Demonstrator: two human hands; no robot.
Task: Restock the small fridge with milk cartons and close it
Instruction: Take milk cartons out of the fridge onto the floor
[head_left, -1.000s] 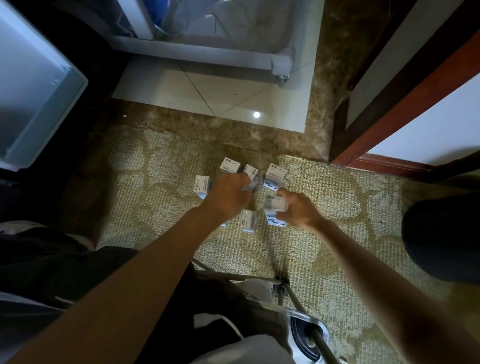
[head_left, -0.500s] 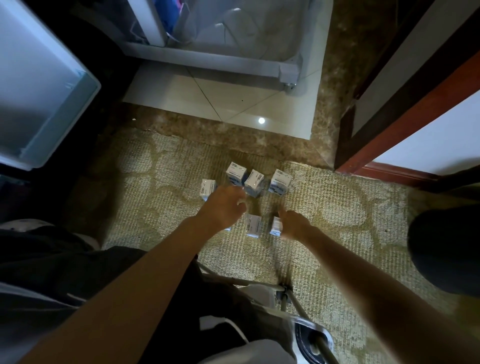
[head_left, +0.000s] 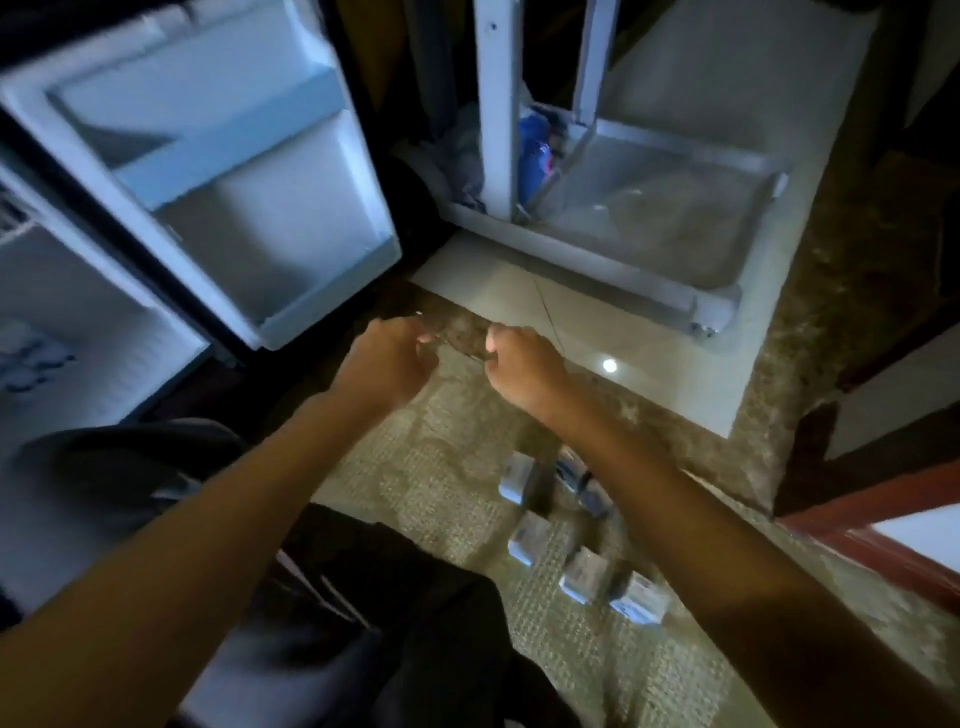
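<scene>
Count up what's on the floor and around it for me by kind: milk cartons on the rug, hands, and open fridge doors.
Milk cartons on the rug: 5, as far as the blur allows
Hands: 2, left and right
Open fridge doors: 1
Total: 8

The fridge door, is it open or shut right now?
Open. The fridge door is swung wide, showing its white inner liner and door shelf, and the fridge interior shows to its left.
</scene>
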